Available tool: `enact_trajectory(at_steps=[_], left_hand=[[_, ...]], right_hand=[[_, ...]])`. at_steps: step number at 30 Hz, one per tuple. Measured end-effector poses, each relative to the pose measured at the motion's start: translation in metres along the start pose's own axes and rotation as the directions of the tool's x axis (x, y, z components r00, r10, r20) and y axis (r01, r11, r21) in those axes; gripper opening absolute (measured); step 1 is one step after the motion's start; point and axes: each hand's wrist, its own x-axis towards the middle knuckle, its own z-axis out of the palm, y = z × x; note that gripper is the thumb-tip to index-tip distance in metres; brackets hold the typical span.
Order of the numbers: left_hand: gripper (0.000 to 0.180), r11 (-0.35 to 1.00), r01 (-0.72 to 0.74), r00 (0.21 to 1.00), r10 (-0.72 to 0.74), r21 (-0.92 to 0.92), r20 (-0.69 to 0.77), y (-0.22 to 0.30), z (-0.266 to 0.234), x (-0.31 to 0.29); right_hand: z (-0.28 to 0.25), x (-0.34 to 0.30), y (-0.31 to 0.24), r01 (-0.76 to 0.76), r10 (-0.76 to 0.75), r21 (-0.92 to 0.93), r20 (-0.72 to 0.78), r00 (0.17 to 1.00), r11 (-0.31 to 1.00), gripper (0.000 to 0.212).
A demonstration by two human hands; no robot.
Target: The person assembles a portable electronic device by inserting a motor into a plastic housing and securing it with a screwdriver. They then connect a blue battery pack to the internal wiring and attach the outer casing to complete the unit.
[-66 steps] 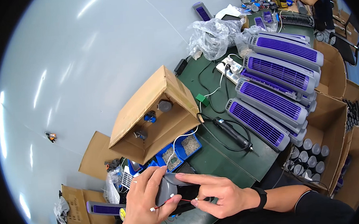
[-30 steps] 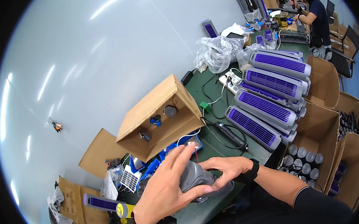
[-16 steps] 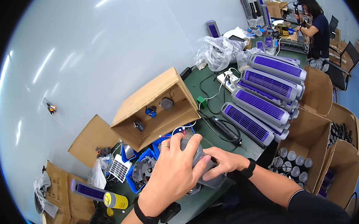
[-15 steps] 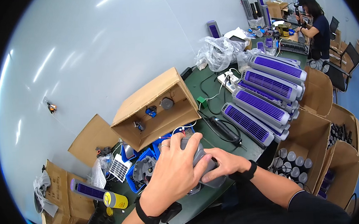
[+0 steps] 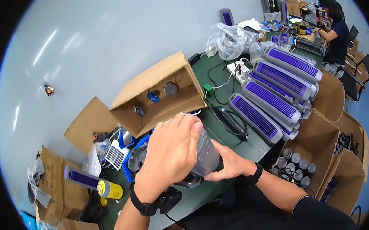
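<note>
Both my hands hold a grey rounded plastic housing (image 5: 207, 154) over the table's front edge. My left hand (image 5: 169, 146) is closed over its upper left side, fingers curled round the far end and partly hidden. My right hand (image 5: 230, 161) grips the lower right side, thumb underneath near the bottom end. Just below the housing shows a dark, shiny see-through part (image 5: 190, 181), mostly covered by my left hand and wrist. Left of my left hand, a blue bin (image 5: 128, 172) contains grey plastic parts.
Beyond my hands, an open cardboard box (image 5: 150, 113) lies on its side with small motors inside. A corded electric screwdriver (image 5: 231, 121) rests beside several grey-and-purple tower fans (image 5: 271, 100). Cartons with grey cylinders (image 5: 299, 164) stand at right. A yellow tub (image 5: 109, 189) sits left. Another person (image 5: 335, 32) works far right.
The grey housing has turned more upright, showing more of its side. My left hand has rolled over its top, and my right hand has slid lower. The view has shifted slightly.
</note>
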Motion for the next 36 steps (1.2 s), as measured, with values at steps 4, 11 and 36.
enact_trajectory(at_steps=[4,11,36], left_hand=[[0.024,0.999,-0.028,0.997,0.03,0.026,-0.077,-0.003,0.006,-0.004],[0.024,0.992,-0.04,0.998,0.045,0.118,-0.04,-0.001,0.001,-0.002],[0.032,0.746,0.435,0.464,-0.665,-0.504,-0.584,-0.069,0.02,-0.214]], right_hand=[[0.027,-0.019,0.013,0.054,-0.095,-0.198,-0.204,0.974,0.979,0.12],[0.068,-0.039,0.029,-0.2,-0.009,-0.41,-0.454,0.891,0.89,0.131],[0.052,-0.007,0.09,-0.361,0.187,-0.268,-0.507,0.841,0.893,0.096]])
